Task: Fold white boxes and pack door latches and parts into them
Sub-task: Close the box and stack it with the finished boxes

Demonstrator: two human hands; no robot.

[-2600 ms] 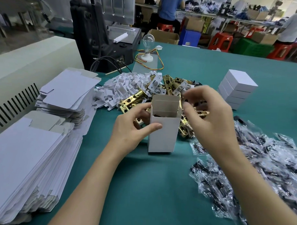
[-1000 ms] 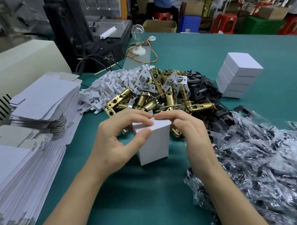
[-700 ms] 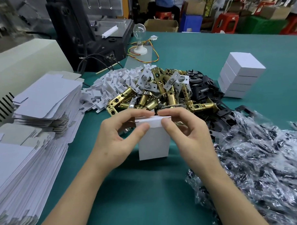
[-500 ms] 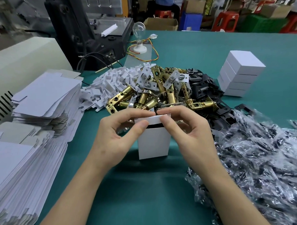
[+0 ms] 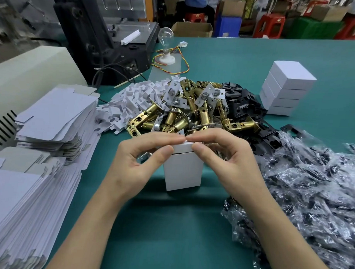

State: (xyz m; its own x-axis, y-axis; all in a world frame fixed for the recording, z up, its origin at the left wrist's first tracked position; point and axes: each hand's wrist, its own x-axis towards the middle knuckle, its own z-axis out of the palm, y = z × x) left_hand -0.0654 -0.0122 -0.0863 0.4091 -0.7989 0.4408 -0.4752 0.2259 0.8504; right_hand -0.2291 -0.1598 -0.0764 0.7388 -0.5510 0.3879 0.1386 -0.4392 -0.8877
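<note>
A small white box stands upright on the green table in front of me, its top flap folded down. My left hand pinches the top left corner of the box between thumb and fingers. My right hand pinches the top right corner the same way. Behind the box lies a heap of brass door latches, with white card inserts to its left and black metal plates to its right.
Stacks of flat unfolded boxes fill the left side. Four closed white boxes are stacked at the back right. Clear bags of small black parts cover the right. A black machine and a light bulb stand behind.
The box was open at the top with both hands at its flaps. Since then the top flap has been folded down and pushed in, closing the dark gap.
</note>
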